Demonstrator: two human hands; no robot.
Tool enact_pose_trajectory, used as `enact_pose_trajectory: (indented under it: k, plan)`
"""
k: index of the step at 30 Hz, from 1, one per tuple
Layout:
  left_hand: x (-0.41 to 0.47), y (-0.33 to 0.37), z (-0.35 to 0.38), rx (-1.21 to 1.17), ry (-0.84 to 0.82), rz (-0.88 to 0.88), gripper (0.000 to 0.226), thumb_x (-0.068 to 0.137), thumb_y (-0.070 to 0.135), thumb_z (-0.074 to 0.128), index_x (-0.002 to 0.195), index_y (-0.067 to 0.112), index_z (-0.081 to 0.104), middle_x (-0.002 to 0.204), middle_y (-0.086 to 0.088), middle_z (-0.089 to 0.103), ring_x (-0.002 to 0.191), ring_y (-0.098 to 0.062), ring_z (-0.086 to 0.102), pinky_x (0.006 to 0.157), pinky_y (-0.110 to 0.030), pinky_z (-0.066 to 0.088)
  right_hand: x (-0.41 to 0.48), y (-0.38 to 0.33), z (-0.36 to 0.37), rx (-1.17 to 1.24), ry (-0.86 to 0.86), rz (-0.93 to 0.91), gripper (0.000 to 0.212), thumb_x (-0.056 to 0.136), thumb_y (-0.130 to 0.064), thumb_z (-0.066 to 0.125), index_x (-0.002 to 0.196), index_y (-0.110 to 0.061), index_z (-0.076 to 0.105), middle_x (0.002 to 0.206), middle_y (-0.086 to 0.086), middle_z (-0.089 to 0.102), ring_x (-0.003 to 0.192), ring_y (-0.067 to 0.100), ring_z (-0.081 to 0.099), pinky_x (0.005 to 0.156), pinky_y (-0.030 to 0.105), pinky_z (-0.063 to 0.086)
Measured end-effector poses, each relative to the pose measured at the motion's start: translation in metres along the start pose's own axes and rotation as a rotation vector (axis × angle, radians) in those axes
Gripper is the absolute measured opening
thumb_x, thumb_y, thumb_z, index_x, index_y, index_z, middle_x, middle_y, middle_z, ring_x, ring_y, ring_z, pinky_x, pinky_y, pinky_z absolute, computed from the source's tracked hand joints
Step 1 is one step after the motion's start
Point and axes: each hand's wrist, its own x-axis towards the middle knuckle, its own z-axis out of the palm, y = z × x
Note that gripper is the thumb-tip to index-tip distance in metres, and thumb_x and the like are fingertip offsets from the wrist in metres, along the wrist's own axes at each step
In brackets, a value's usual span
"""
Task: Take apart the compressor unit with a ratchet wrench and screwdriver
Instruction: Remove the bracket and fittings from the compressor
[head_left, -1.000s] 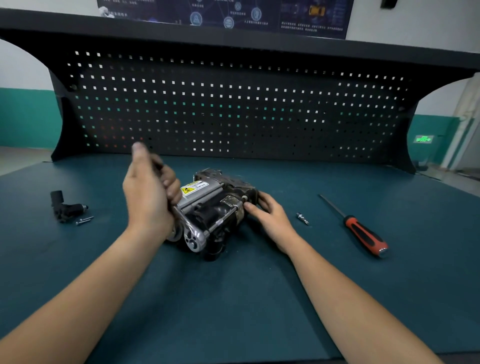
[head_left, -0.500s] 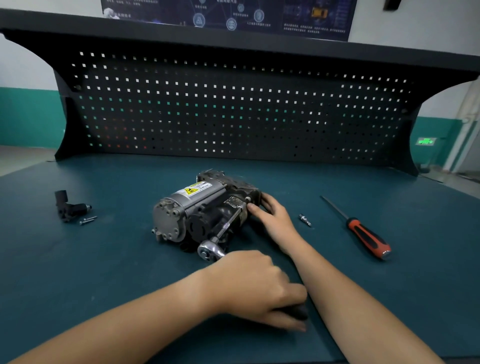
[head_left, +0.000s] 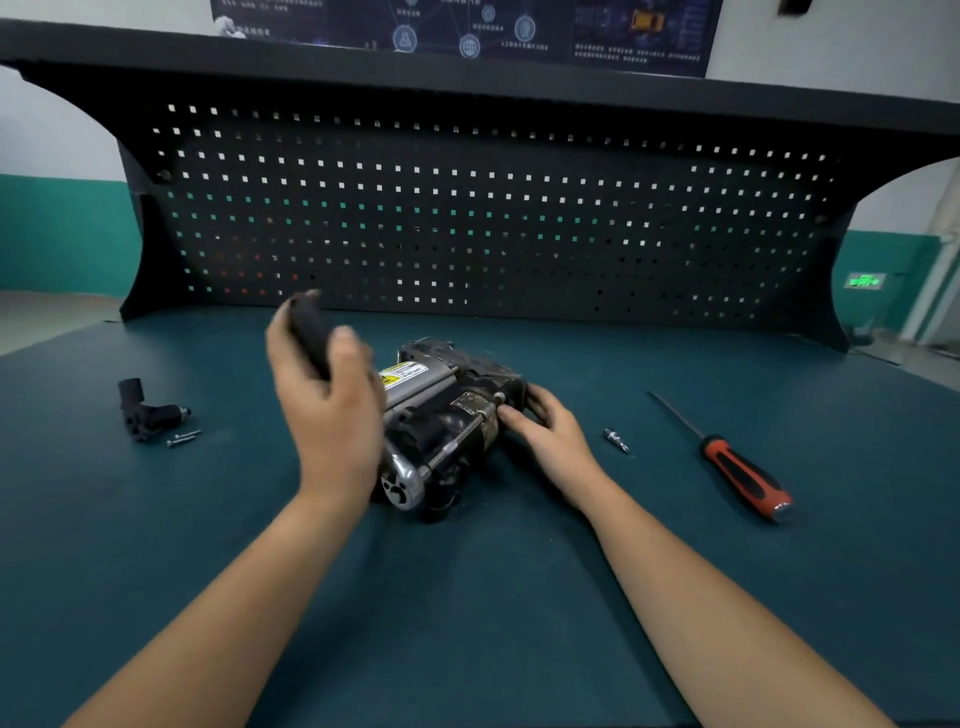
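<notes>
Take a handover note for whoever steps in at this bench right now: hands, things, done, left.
Left hand grips the ratchet wrench; its extension runs along the compressor.
Right hand holds the compressor's end.
Screwdriver lies on the right, a small metal piece beside it.
Done: black part and screws lie off to the left.
Left: this fastener, then the rest.

The grey-black compressor unit (head_left: 447, 395) (yellow label up) lies on its side mid-bench, the chrome ratchet wrench (head_left: 402, 486) against its near side, the red-black screwdriver (head_left: 737, 473) flat, well to its right.
</notes>
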Motion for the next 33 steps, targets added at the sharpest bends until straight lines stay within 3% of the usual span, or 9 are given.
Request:
enact_pose_trajectory:
  k: [5,8,12,15,17,21,25,28,33]
  plan:
    - [0.013,-0.013,-0.008,-0.014,0.221,-0.323,0.015,0.096,0.011,0.035,0.086,0.022,0.037,0.07,0.003,0.04,0.039,-0.006,0.032,0.041,-0.021,0.03,-0.002,-0.002,0.0,0.014,-0.005,-0.005,0.039,0.087,-0.009,0.062,0.125,-0.009,0.051,0.113,-0.008,0.054,0.096,-0.009,0.051,0.071,-0.006,0.037]
    - [0.011,-0.009,-0.005,-0.029,0.182,-0.231,0.013,0.096,0.013,0.037,0.093,0.025,0.041,0.07,0.004,0.044,0.041,-0.007,0.034,0.042,-0.022,0.03,-0.003,-0.003,0.0,0.005,-0.007,-0.009,0.038,0.087,-0.008,0.062,0.124,-0.01,0.052,0.111,-0.009,0.054,0.09,-0.018,0.048,0.07,-0.006,0.036]
    - [-0.015,0.008,0.006,0.122,-0.328,0.221,0.035,0.085,0.021,0.047,0.117,0.035,0.046,0.093,-0.015,0.054,0.069,-0.008,0.048,0.064,-0.028,0.043,-0.004,-0.004,0.0,0.001,-0.005,0.009,0.037,0.087,-0.008,0.061,0.123,-0.011,0.052,0.109,-0.011,0.053,0.094,-0.009,0.049,0.071,-0.006,0.037]
    - [-0.029,0.01,0.01,0.294,-0.951,0.656,0.04,0.083,0.016,0.054,0.123,0.017,0.047,0.11,0.009,0.056,0.095,0.013,0.05,0.085,-0.009,0.039,-0.005,-0.004,0.0,-0.02,-0.022,0.014,0.034,0.088,-0.001,0.058,0.121,-0.006,0.052,0.106,-0.002,0.055,0.094,0.002,0.052,0.068,-0.003,0.04]
    - [-0.037,0.006,0.009,0.421,-1.259,0.946,0.036,0.085,0.019,0.061,0.121,0.019,0.059,0.089,0.002,0.061,0.077,-0.005,0.059,0.063,-0.016,0.046,-0.004,-0.004,0.001,0.022,-0.005,0.02,0.034,0.087,-0.001,0.06,0.119,-0.007,0.053,0.109,-0.001,0.057,0.091,-0.004,0.054,0.069,-0.002,0.04]
    - [-0.049,-0.003,0.008,0.601,-1.444,1.279,0.038,0.085,0.032,0.064,0.122,0.028,0.062,0.06,-0.002,0.052,0.043,-0.021,0.052,0.034,-0.028,0.038,-0.004,-0.003,0.0,0.013,-0.007,0.018,0.038,0.086,-0.009,0.063,0.123,-0.009,0.053,0.114,-0.006,0.054,0.1,-0.005,0.05,0.071,-0.006,0.037]
    - [-0.04,-0.008,0.003,0.416,-1.298,1.148,0.036,0.09,0.029,0.056,0.125,0.025,0.054,0.071,0.0,0.057,0.06,-0.015,0.056,0.048,-0.026,0.043,-0.001,-0.004,0.002,0.027,0.005,0.03,0.037,0.086,-0.006,0.062,0.122,-0.007,0.052,0.12,0.0,0.056,0.108,0.004,0.049,0.081,0.0,0.039]
    - [-0.036,-0.007,0.004,0.114,-0.787,0.521,0.025,0.095,0.033,0.046,0.12,0.032,0.046,0.078,0.009,0.055,0.073,0.002,0.055,0.069,-0.009,0.043,-0.001,-0.005,0.001,0.036,0.006,0.042,0.036,0.086,-0.006,0.062,0.12,-0.01,0.052,0.123,0.003,0.056,0.109,0.005,0.049,0.087,0.005,0.039]
    - [-0.004,-0.01,-0.013,-0.036,0.034,-0.266,0.017,0.099,0.03,0.036,0.084,0.024,0.032,0.05,0.013,0.041,0.036,-0.005,0.036,0.038,-0.016,0.033,-0.006,-0.007,-0.001,0.017,-0.004,0.037,0.039,0.086,-0.012,0.064,0.123,-0.013,0.052,0.114,-0.009,0.053,0.098,-0.008,0.05,0.078,-0.002,0.04]
